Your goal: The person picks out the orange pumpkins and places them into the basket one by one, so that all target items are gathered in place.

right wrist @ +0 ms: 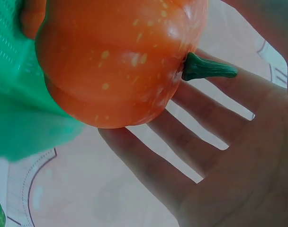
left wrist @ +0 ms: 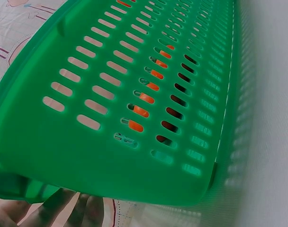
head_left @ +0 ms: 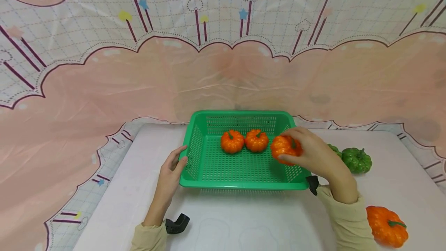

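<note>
My right hand (head_left: 308,150) grips a small orange pumpkin (head_left: 283,149) over the right side of a green plastic basket (head_left: 244,185). In the right wrist view the fingers spread around this pumpkin (right wrist: 115,61), its dark green stem pointing toward the palm. Two more orange pumpkins, one on the left (head_left: 232,141) and one on the right (head_left: 256,141), sit side by side inside the basket. At the basket's left rim, my left hand (head_left: 170,173) rests with its fingertips against the edge. The left wrist view shows the slotted basket wall (left wrist: 111,104), with orange behind the slots.
Right of the basket lie green pumpkins, one (head_left: 357,160) in full sight and another (head_left: 334,149) partly behind the right hand. A further orange pumpkin (head_left: 386,226) lies near the front right, beside the sleeve. Behind the white table (head_left: 223,224) hangs a patterned cloth (head_left: 237,76).
</note>
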Available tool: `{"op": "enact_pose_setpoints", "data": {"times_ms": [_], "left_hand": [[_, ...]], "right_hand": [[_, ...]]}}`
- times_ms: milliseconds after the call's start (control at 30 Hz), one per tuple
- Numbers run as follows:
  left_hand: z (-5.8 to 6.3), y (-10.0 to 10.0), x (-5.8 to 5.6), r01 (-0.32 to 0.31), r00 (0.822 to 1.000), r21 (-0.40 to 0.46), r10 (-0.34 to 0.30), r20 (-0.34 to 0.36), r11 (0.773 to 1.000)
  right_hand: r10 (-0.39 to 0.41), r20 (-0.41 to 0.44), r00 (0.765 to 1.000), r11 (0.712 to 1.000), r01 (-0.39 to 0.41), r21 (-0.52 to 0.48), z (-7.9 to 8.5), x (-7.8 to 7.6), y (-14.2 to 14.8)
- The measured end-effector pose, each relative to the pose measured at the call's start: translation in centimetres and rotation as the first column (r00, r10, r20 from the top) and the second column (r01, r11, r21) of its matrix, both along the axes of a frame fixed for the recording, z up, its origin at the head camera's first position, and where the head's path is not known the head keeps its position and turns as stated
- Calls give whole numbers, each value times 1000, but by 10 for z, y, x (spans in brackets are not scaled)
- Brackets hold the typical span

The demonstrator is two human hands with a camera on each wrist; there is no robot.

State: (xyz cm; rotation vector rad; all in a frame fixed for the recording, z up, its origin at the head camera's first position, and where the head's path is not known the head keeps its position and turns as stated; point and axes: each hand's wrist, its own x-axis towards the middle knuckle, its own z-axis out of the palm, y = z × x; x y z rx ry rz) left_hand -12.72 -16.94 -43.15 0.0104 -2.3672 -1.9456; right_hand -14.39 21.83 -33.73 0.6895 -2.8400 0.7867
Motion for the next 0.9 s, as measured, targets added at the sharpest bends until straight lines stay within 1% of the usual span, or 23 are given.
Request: {"op": "enact_pose_setpoints", "data": {"times_ms": [233,467,900], "left_hand": [[0,0,0,0,1000,1,0,4,1000],[0,0,0,5,1000,9,-5,-2,1000],[0,-1,0,4,1000,0,-4,-7,1000]], "right_hand": [[35,-12,999,999,-35,4,-5,-5,-10],[54,21,998,999,-54,-3,-8,-7,-17],[73,58,996,997,-72,-20,-8,-15,-24]]}}
